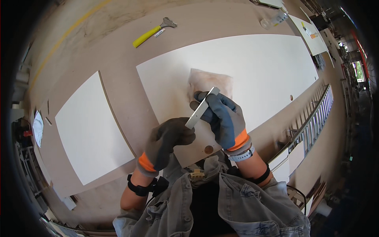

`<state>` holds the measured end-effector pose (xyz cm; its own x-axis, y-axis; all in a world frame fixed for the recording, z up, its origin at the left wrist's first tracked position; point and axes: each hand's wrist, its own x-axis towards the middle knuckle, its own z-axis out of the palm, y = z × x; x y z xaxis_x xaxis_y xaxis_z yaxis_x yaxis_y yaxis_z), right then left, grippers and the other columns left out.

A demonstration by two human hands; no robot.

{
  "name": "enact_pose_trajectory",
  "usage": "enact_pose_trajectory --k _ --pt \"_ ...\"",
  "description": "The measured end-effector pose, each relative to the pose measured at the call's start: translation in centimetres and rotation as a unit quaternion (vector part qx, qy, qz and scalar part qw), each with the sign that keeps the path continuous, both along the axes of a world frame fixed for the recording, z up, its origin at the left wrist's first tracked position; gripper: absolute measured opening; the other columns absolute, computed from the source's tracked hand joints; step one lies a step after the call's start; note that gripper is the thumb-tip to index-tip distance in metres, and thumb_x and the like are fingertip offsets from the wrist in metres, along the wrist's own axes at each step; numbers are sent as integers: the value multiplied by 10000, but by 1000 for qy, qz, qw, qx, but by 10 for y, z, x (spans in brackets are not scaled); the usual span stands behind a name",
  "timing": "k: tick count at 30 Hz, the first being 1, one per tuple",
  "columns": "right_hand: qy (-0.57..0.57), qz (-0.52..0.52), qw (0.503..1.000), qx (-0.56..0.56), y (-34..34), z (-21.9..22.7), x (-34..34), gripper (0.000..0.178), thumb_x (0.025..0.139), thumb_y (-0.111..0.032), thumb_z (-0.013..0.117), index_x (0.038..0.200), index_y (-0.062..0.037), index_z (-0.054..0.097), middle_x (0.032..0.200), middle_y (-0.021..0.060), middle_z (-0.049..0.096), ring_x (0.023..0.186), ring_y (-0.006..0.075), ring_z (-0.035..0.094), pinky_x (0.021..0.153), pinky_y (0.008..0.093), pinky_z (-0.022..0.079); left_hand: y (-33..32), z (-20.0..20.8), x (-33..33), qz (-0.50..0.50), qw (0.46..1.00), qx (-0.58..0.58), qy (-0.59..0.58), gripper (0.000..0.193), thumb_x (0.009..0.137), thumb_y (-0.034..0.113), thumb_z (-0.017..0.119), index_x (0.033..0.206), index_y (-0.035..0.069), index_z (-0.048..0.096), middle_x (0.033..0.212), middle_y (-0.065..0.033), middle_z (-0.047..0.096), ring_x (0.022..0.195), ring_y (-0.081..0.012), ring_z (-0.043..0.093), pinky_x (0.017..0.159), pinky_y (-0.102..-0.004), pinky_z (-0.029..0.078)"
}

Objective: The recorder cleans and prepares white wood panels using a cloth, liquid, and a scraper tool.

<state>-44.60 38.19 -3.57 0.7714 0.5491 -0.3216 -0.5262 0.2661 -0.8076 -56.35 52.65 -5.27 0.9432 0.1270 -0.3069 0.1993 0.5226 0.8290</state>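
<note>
Both my hands wear dark grey-blue work gloves with orange cuffs. Between them, over the large white panel, is a narrow pale strip with small holes along its side, held at a slant. My left hand pinches its lower end. The fingers of my right hand are closed around its upper part. Just beyond the hands lies a squarish piece, whitish and smeared with brown; I cannot make out whether it is a bag or a cloth. My right hand partly covers it.
A second white panel lies to the left. Farther off is a scraper with a yellow handle, and a clear bottle lies at the far right. A roller conveyor runs along the right side.
</note>
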Motion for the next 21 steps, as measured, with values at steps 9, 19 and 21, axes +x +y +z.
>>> enact_pose_trajectory --k 9,19,21 --pt "-135 124 982 -31 4 -19 5 296 942 -117 507 1179 52 562 1107 104 617 982 149 574 863 262 455 8 -10 31 -41 991 126 23 233 833 -30 523 1053 -62 593 889 -106 644 811 -154 624 736 -281 518" --pt "-318 104 913 -233 -54 -41 61 355 977 -208 411 1172 49 562 1044 119 622 912 152 565 820 276 449 115 -75 201 54 673 735 64 470 852 385 579 1190 62 541 1227 -144 530 1165 -316 482 979 -397 396" --pt "-80 145 964 -209 -63 -25 60 329 964 -149 427 1197 59 531 876 111 647 808 154 595 745 274 468 137 -90 235 59 645 759 60 453 855 369 568 1193 70 534 1230 -145 521 1175 -313 472 978 -402 395"
